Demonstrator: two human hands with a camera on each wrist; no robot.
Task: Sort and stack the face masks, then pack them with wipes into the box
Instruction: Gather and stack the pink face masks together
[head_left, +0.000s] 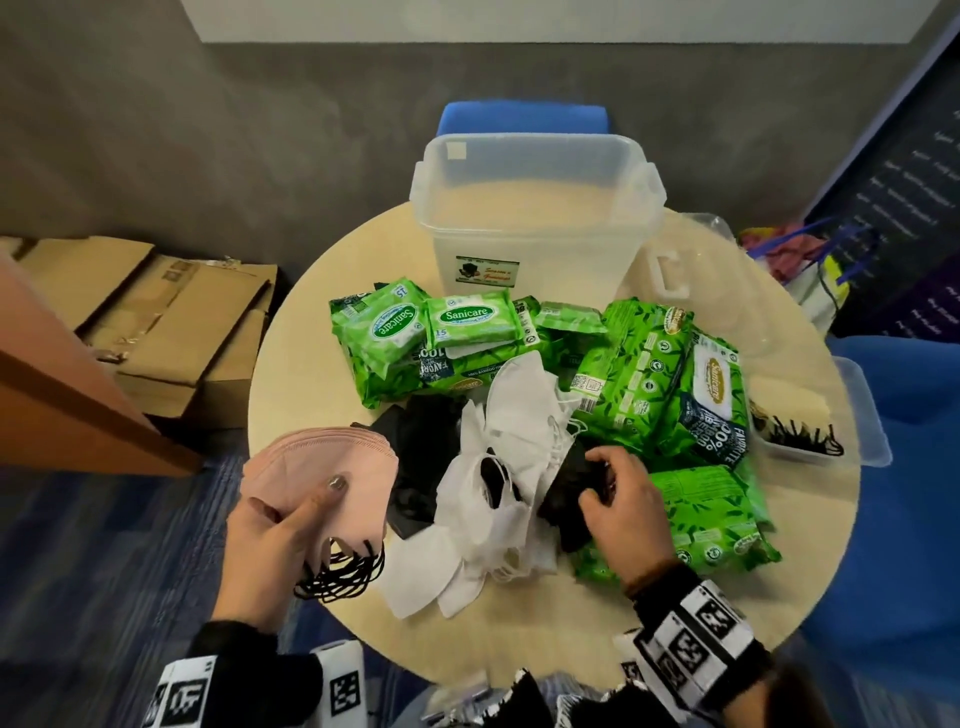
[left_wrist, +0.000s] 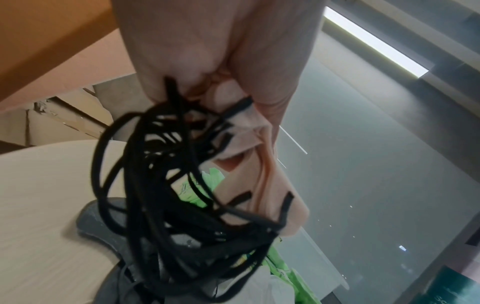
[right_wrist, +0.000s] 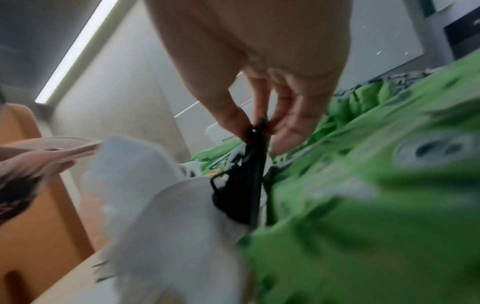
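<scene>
Seemingly the sorting is only partly done: the left hand (head_left: 275, 530) grips a tidy stack of pink masks (head_left: 322, 467) at the near left edge of the round table (head_left: 291, 312), thumb curled over the top and black ear loops (left_wrist: 161, 174) dangling below, while white masks (head_left: 509, 447) and black masks (head_left: 421, 431) lie jumbled mid-table. The right hand (head_left: 618, 499) pinches a black mask (right_wrist: 244, 185) between thumb and fingertips, just beside the green wipe packs (head_left: 665, 374). Packing has not begun; the clear box (head_left: 535, 208) at the far side holds nothing visible. The masks look thin, floppy and easily tangled.
</scene>
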